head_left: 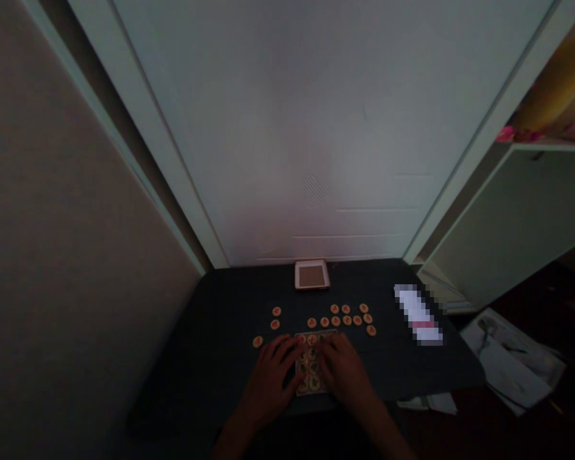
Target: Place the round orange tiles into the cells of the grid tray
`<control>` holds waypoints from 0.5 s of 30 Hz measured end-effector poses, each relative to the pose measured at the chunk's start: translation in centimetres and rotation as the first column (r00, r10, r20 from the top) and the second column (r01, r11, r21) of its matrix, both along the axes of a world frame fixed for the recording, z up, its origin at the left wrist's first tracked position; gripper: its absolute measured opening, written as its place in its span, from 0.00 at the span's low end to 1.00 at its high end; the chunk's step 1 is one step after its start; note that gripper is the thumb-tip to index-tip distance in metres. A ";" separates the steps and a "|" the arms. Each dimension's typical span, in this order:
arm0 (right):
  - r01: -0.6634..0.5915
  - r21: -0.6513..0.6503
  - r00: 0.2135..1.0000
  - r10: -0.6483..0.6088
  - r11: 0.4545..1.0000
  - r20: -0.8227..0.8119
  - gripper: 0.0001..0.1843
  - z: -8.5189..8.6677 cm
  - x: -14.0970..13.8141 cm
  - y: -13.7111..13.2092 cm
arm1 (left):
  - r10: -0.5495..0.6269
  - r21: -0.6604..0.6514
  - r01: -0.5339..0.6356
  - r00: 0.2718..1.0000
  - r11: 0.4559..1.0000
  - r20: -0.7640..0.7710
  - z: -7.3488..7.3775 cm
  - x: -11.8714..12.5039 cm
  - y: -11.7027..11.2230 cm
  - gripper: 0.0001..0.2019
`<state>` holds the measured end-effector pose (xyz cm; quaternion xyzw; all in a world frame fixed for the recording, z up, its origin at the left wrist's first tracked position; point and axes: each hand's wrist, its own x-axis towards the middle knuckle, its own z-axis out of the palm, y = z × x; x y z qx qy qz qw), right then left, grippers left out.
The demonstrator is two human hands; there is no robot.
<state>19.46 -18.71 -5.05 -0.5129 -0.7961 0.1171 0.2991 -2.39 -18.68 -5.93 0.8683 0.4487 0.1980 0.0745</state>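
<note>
A small shallow box [336,331] lies near the front edge of the dark table, holding rows of round Chinese chess pieces [315,383]. My left hand [274,370] rests over the box's left side, thumb and fingers spread, with fingertips touching the upper left pieces. From the other side, my right hand [342,365] reaches over the right part of the box, its fingers bent but apart on the pieces and hiding some of them. Beyond the hands, several loose pieces with red characters [347,321] lie flat. Three more loose pieces [275,324] are at the left.
A square box lid [311,276] lies at the back of the dark table [211,332], against the white panel [287,160]. At the right is a blurred-out pale object [418,316]. A white bin with papers [512,358] stands beyond the table's right side.
</note>
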 end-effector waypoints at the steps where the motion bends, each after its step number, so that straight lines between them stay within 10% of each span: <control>1: 0.005 -0.003 1.000 -0.005 1.000 0.016 0.18 0.0 0.1 -0.1 | -0.005 0.004 0.005 1.000 1.000 -0.003 0.0 0.0 0.0 0.24; 15: 0.005 -0.040 1.000 -0.006 0.999 -0.019 0.23 -0.5 0.2 0.0 | 0.013 -0.009 -0.013 1.000 1.000 -0.005 0.1 0.9 0.4 0.24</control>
